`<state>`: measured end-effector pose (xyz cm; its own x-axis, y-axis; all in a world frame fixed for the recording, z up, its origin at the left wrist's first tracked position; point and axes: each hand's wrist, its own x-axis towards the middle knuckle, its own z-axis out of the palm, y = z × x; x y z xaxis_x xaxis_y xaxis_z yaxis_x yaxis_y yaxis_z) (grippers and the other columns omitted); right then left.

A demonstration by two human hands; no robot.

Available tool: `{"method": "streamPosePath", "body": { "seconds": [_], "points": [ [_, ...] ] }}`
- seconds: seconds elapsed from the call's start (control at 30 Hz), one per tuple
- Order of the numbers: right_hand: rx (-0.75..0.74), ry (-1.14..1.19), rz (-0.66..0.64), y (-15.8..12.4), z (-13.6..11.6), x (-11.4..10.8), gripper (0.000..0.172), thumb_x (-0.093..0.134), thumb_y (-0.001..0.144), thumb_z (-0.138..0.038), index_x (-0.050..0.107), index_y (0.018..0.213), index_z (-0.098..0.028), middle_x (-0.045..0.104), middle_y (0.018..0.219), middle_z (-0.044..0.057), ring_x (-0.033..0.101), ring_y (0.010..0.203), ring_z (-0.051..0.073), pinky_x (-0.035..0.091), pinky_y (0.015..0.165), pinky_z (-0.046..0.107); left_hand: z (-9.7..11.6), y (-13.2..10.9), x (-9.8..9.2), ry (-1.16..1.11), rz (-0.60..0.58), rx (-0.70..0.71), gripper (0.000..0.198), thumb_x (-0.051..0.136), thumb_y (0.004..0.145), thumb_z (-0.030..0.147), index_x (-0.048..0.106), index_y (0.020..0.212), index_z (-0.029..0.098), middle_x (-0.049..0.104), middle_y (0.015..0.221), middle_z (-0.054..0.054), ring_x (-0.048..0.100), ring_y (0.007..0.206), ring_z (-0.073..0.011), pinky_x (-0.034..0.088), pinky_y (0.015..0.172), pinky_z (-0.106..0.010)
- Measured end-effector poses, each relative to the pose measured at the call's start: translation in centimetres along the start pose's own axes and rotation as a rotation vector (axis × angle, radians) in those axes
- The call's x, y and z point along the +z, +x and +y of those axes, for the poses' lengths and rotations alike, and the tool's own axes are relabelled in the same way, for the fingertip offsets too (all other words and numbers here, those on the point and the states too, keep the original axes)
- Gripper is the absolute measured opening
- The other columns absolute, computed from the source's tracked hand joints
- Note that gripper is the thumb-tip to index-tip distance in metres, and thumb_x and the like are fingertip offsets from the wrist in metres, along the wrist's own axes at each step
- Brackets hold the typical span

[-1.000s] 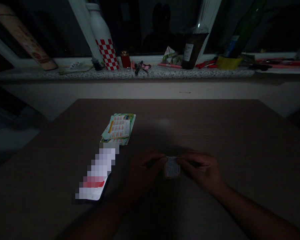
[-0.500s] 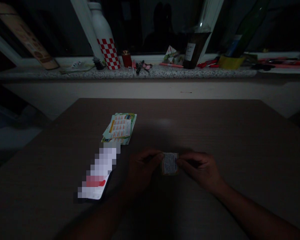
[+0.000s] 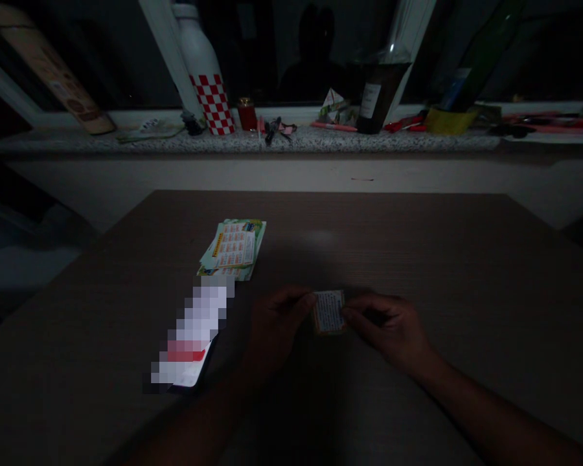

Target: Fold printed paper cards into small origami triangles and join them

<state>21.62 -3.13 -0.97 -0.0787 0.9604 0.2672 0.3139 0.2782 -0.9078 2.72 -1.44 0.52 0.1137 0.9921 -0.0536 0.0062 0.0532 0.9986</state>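
Note:
A small folded piece of printed paper (image 3: 329,312) is held up between my two hands over the table. My left hand (image 3: 278,323) pinches its upper left corner between thumb and finger. On the other side, my right hand (image 3: 391,323) has thumb and finger closed at the paper's right edge. Dense small text covers the face toward me, with an orange-yellow border along the bottom. To the left lies a stack of printed paper sheets (image 3: 233,246), green and white with orange print. Below that stack rests a phone (image 3: 194,372) with a lit, pixelated screen.
The brown table (image 3: 418,239) reaches a white wall under a granite windowsill (image 3: 301,146). On the sill stand a red-and-white checkered bottle (image 3: 208,90), a dark cup (image 3: 375,97), a yellow holder (image 3: 449,121), a small red jar (image 3: 246,115) and several pens. The scene is dim.
The paper has risen slightly and tilted a little, with its text face more visible. Both hands keep nearly the same places; the stack and phone have not moved.

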Motion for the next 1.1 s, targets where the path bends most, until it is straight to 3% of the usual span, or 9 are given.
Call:
{"method": "streamPosePath", "body": {
  "seconds": [0.07, 0.17, 0.23, 0.4, 0.53, 0.67, 0.77, 0.9, 1.1],
  "points": [
    [-0.011, -0.006, 0.017, 0.0, 0.1, 0.0, 0.012, 0.065, 0.080, -0.027, 0.070, 0.073, -0.019, 0.070, 0.064, 0.002, 0.063, 0.055, 0.014, 0.051, 0.051, 0.024, -0.3, 0.0, 0.1, 0.000, 0.001, 0.030, 0.014, 0.066, 0.080, 0.028, 0.069, 0.088, 0.018, 0.069, 0.085, -0.003, 0.064, 0.082, -0.0174, 0.052, 0.075, -0.030],
    [-0.055, -0.045, 0.038, 0.0, 0.1, 0.0, 0.012, 0.064, 0.081, -0.026, 0.070, 0.074, -0.019, 0.071, 0.068, 0.003, 0.064, 0.059, 0.015, 0.052, 0.053, 0.026, -0.6, -0.2, 0.1, 0.023, 0.013, 0.138, 0.041, 0.067, 0.080, 0.027, 0.057, 0.119, 0.022, 0.066, 0.106, -0.005, 0.062, 0.094, -0.0175, 0.052, 0.081, -0.031],
    [-0.082, -0.083, 0.050, -0.1, 0.2, 0.0, 0.011, 0.064, 0.082, -0.026, 0.070, 0.075, -0.019, 0.072, 0.071, 0.004, 0.065, 0.061, 0.016, 0.052, 0.054, 0.027, -0.8, -0.3, 0.1, 0.091, 0.016, 0.232, 0.050, 0.069, 0.079, 0.026, 0.051, 0.126, 0.025, 0.061, 0.114, -0.006, 0.061, 0.095, -0.0170, 0.052, 0.083, -0.032],
    [-0.136, -0.146, 0.088, -0.1, 0.4, -0.1, 0.010, 0.063, 0.083, -0.026, 0.069, 0.078, -0.020, 0.071, 0.075, 0.005, 0.066, 0.066, 0.017, 0.052, 0.058, 0.029, -0.7, -0.2, -0.2, 0.335, 0.072, 0.476, 0.022, 0.070, 0.077, 0.023, 0.065, 0.099, 0.023, 0.056, 0.112, -0.005, 0.056, 0.104, -0.0199, 0.048, 0.089, -0.036],
    [-0.126, -0.141, 0.061, -0.1, 0.3, -0.2, 0.009, 0.063, 0.083, -0.027, 0.069, 0.079, -0.020, 0.070, 0.074, 0.004, 0.065, 0.066, 0.017, 0.052, 0.059, 0.028, -0.3, -0.2, -0.2, 0.400, 0.084, 0.482, 0.005, 0.069, 0.077, 0.021, 0.067, 0.082, 0.021, 0.056, 0.106, -0.004, 0.057, 0.100, -0.0196, 0.048, 0.086, -0.035],
    [-0.102, -0.109, 0.031, 0.0, 0.1, -0.5, 0.010, 0.063, 0.083, -0.029, 0.069, 0.086, -0.021, 0.068, 0.073, 0.003, 0.064, 0.066, 0.016, 0.052, 0.059, 0.027, -0.1, -0.3, -0.5, 0.492, 0.086, 0.540, 0.005, 0.068, 0.077, 0.021, 0.068, 0.082, 0.022, 0.056, 0.096, -0.003, 0.058, 0.091, -0.0180, 0.049, 0.077, -0.032],
    [-0.071, -0.075, 0.041, -0.1, 0.2, -0.7, 0.018, 0.066, 0.080, -0.031, 0.067, 0.095, -0.021, 0.069, 0.077, 0.003, 0.065, 0.069, 0.017, 0.053, 0.062, 0.028, -0.1, -0.2, -0.8, 0.600, -0.042, 0.628, 0.007, 0.065, 0.079, 0.018, 0.067, 0.083, 0.022, 0.059, 0.089, -0.003, 0.059, 0.083, -0.0162, 0.050, 0.072, -0.029],
    [-0.021, -0.039, 0.003, -0.1, 0.7, -0.6, 0.026, 0.068, 0.079, -0.031, 0.063, 0.102, -0.021, 0.069, 0.080, 0.003, 0.065, 0.071, 0.017, 0.054, 0.065, 0.029, -0.7, 0.1, -0.9, 0.725, -0.253, 0.744, 0.013, 0.058, 0.081, 0.014, 0.066, 0.087, 0.022, 0.065, 0.098, -0.005, 0.061, 0.091, -0.0181, 0.050, 0.081, -0.033],
    [-0.097, -0.197, -0.032, 0.2, 1.4, -0.8, 0.033, 0.061, 0.083, -0.020, 0.056, 0.115, -0.021, 0.067, 0.094, 0.006, 0.064, 0.083, 0.018, 0.053, 0.077, 0.033, -1.3, 0.3, -0.9, 0.785, -0.442, 0.734, 0.015, 0.056, 0.080, 0.012, 0.065, 0.088, 0.020, 0.065, 0.114, -0.007, 0.058, 0.109, -0.0217, 0.045, 0.095, -0.038]
  ]
}}
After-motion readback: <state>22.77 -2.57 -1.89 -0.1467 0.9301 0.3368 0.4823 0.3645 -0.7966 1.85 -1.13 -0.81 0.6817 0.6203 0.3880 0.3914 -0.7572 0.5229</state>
